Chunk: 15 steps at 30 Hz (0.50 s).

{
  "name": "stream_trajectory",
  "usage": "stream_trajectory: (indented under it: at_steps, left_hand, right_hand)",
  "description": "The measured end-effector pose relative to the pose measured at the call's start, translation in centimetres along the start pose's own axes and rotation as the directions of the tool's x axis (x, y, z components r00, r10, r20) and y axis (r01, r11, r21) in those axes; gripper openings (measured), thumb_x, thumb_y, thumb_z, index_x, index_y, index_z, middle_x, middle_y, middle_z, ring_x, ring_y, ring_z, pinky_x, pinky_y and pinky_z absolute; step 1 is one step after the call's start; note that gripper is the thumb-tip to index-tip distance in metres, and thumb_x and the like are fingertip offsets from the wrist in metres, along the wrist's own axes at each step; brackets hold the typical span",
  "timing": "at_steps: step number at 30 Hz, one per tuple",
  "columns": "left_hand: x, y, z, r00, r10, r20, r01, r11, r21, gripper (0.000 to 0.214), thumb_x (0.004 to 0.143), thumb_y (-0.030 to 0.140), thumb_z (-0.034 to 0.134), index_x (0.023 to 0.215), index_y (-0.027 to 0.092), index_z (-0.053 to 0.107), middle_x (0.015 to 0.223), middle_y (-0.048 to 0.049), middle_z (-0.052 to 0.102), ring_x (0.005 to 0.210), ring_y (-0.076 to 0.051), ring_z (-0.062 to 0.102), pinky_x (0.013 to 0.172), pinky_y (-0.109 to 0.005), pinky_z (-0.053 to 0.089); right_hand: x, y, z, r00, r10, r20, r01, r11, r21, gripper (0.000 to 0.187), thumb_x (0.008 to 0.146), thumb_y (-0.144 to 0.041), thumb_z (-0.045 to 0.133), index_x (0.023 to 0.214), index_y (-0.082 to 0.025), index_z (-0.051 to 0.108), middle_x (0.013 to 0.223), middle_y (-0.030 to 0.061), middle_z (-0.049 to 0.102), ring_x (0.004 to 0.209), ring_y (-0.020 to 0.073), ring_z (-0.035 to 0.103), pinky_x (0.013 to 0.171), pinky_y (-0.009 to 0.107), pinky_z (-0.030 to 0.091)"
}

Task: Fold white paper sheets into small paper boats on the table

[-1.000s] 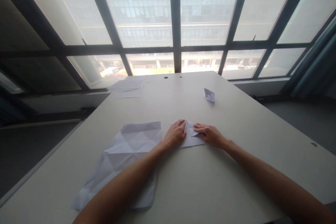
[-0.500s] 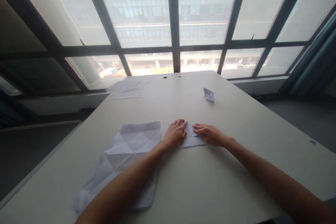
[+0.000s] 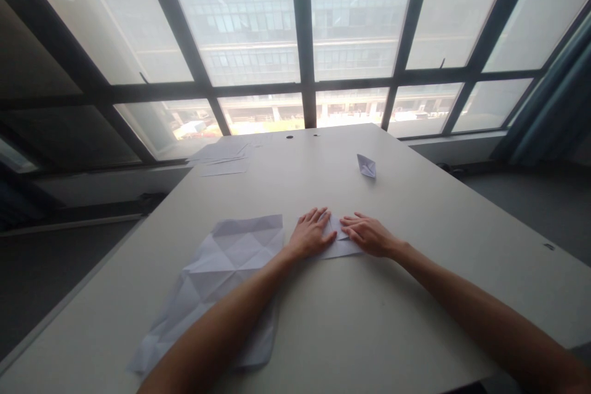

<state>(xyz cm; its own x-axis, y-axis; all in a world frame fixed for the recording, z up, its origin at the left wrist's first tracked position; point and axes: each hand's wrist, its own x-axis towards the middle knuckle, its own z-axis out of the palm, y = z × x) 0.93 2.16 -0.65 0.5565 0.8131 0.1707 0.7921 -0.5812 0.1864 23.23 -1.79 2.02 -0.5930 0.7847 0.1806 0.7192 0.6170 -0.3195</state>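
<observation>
A folded sheet of white paper (image 3: 339, 250) lies flat on the table, its lower strip and part of a folded flap showing between my hands. My left hand (image 3: 313, 234) rests on its left side, palm down with the fingers spread. On the right side, my right hand (image 3: 367, 234) presses the paper with its fingers stretched out. Both hands cover much of the sheet. Under and beside my left forearm is a larger creased sheet of paper (image 3: 231, 258), opened out and marked by crossing fold lines.
A small folded paper boat (image 3: 367, 166) sits farther back to the right. Several loose sheets (image 3: 219, 154) lie at the far left of the white table (image 3: 332, 326). Large windows (image 3: 258, 18) stand beyond the table's far edge, with a curtain (image 3: 545, 98) at the right.
My left thumb has moved out to the right over the paper, and the left fingers have spread. The right fingers have spread slightly. The paper stays in place.
</observation>
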Motion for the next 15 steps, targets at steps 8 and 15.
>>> stream_trajectory:
  at_steps: [8,15]
  left_hand:
    - [-0.1,-0.3,0.2,1.0,0.007,0.015,-0.007,1.0,-0.012,0.068,0.09,0.062,0.037,0.147,0.025,0.035,0.155,-0.0047,0.034,0.144,-0.028,0.024,0.117,-0.046,0.019]
    - [-0.1,-0.4,0.2,1.0,0.002,0.016,-0.002,1.0,-0.004,0.069,0.089,0.062,0.04,0.147,0.024,0.035,0.155,-0.0049,0.033,0.144,-0.028,0.024,0.117,-0.045,0.018]
  right_hand:
    - [0.2,-2.1,4.3,0.991,0.133,-0.029,-0.136,0.982,-0.13,0.072,0.098,-0.055,0.028,0.15,-0.006,0.029,0.156,0.0185,0.024,0.146,0.0288,0.015,0.119,0.049,0.012]
    - [-1.4,-1.3,4.5,0.947,0.321,0.002,-0.319,0.939,-0.13,0.094,0.09,-0.072,0.026,0.147,0.003,0.031,0.154,0.026,0.022,0.146,0.0344,0.015,0.118,0.048,0.012]
